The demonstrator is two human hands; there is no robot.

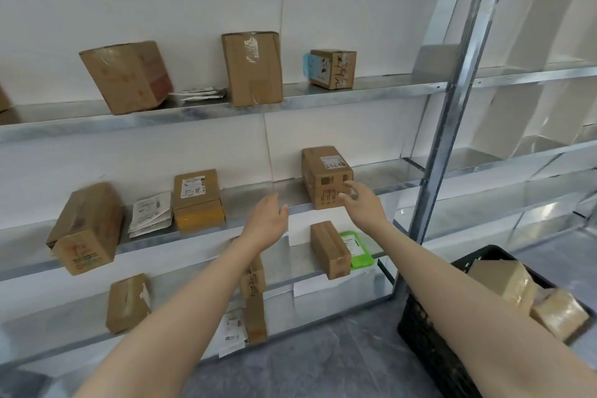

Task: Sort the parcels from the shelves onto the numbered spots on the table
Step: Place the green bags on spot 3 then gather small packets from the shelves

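Note:
A brown cardboard parcel (324,176) with a white label stands on the middle shelf (258,195). My right hand (360,202) is open, its fingertips at the parcel's right front face. My left hand (268,221) is open, a little left of and below the parcel, apart from it. Several other parcels fill the shelves: a tilted box (127,76), a tall box (252,67) and a small box (332,68) on the upper shelf, a box (85,228), a yellow-edged box (197,200) and a paper envelope (151,213) on the middle shelf.
On the lower shelf lie a brown box (329,250) and a green parcel (357,249). A black crate (429,333) at the right holds two taped parcels (504,284). A metal upright (452,106) stands just right of my right hand. More boxes sit on the bottom shelf (127,304).

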